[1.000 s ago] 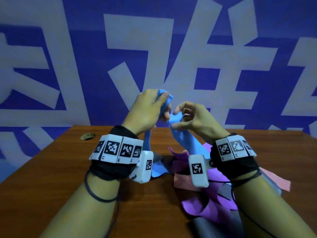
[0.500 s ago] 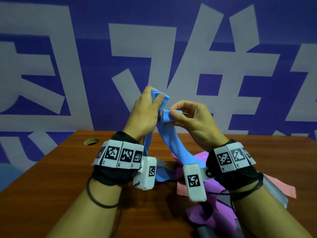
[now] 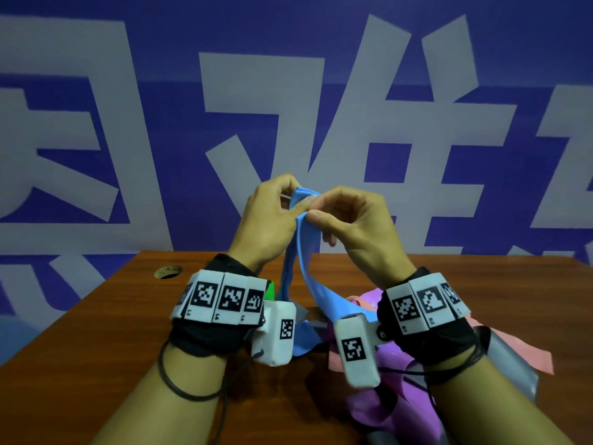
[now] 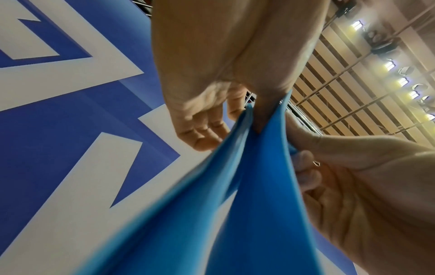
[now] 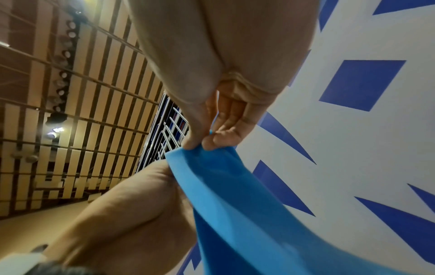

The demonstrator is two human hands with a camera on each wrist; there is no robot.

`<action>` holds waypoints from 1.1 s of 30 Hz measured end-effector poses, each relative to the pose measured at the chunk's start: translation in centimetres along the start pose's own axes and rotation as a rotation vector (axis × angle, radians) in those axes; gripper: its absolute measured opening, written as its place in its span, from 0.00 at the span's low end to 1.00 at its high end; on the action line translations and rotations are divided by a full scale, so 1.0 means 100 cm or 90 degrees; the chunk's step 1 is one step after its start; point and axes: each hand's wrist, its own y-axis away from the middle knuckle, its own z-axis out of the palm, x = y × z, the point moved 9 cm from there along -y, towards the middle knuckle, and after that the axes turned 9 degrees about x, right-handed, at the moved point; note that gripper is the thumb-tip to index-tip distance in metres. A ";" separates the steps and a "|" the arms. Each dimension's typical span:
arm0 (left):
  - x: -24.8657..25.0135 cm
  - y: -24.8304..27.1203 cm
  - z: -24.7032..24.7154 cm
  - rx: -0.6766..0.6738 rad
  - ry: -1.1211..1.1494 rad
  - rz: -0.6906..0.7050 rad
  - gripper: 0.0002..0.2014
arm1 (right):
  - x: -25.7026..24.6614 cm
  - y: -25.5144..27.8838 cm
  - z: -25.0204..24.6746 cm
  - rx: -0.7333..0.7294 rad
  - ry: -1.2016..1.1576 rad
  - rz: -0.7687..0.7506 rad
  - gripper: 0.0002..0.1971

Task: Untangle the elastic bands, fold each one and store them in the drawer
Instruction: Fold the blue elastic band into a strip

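A light blue elastic band is held up above the table, its two strands hanging down to the pile. My left hand grips its top end between thumb and fingers. My right hand pinches the band just beside it, thumb against forefinger, the two hands touching. In the left wrist view the blue band runs down in two strands from the left hand. The right wrist view shows the right hand pinching the band's edge. The drawer is not in view.
A tangled pile of bands lies on the brown wooden table under my right wrist: purple, pink and grey. Something green peeks out behind my left wrist. A round cable hole sits far left. A blue-and-white wall stands behind.
Both hands have risen a little and closed together. The right hand brought its part of the blue band up against the end held by the left hand.
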 end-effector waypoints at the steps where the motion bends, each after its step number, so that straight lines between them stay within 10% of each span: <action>1: 0.000 0.000 -0.001 0.001 0.011 -0.004 0.12 | 0.000 -0.001 -0.001 0.012 0.003 -0.006 0.05; 15: -0.010 0.002 0.005 -0.106 0.107 -0.075 0.06 | -0.001 -0.003 -0.013 0.115 0.279 -0.098 0.03; 33: -0.002 0.001 -0.006 -0.003 0.112 -0.024 0.07 | -0.018 0.003 -0.020 0.211 0.305 -0.210 0.04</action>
